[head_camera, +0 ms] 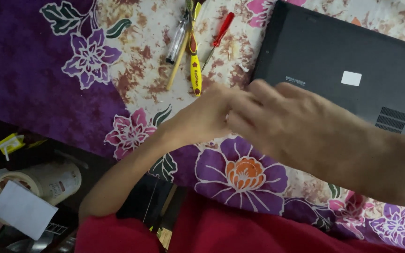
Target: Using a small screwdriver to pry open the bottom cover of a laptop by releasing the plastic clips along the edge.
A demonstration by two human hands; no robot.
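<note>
Hands [233, 115] beside laptop [348, 70], long axis rightward

Soft, even indoor light fell from above, bright on the purple and cream flowered cloth [132, 79] and leaving only faint shadows beneath the arms. The lower left corner lay dim, almost black. The bare right hand [277, 119] was smeared by motion blur, its fingers indistinct, and the left hand [205, 117] was softer than the cloth. The matt black laptop underside [343, 51] showed a dull sheen without glare. Colours looked saturated and slightly grainy.
</note>
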